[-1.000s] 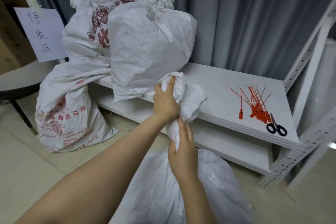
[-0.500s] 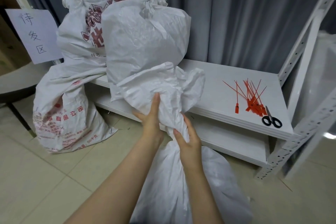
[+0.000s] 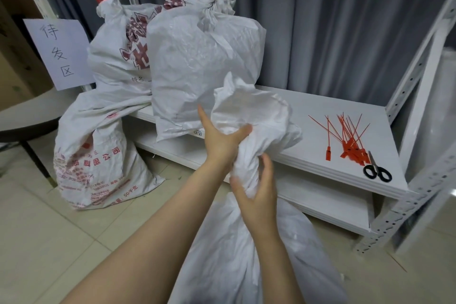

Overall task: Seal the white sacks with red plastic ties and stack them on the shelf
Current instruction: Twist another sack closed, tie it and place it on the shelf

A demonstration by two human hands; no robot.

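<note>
the left hand (image 3: 222,140) and the right hand (image 3: 256,195) both squeeze the neck of the white sack (image 3: 246,254) on the floor. above the grip the top puffs out loose. the red ties (image 3: 350,140) lie off to the right, so letting go with one hand to reach them could let the neck pop open.

From my remote view I see a pair of black-handled scissors (image 3: 376,172) lying near the right front corner of the board, blades pointing away from me. A grey pleated curtain (image 3: 333,20) hangs across the back. At the left a white paper sign (image 3: 60,53) carries three handwritten characters, and brown cardboard (image 3: 14,57) stands behind it. Below the sign I make out a round grey tabletop (image 3: 29,116) on a dark leg. The floor (image 3: 61,249) is pale beige tile with thin grout lines.
</note>
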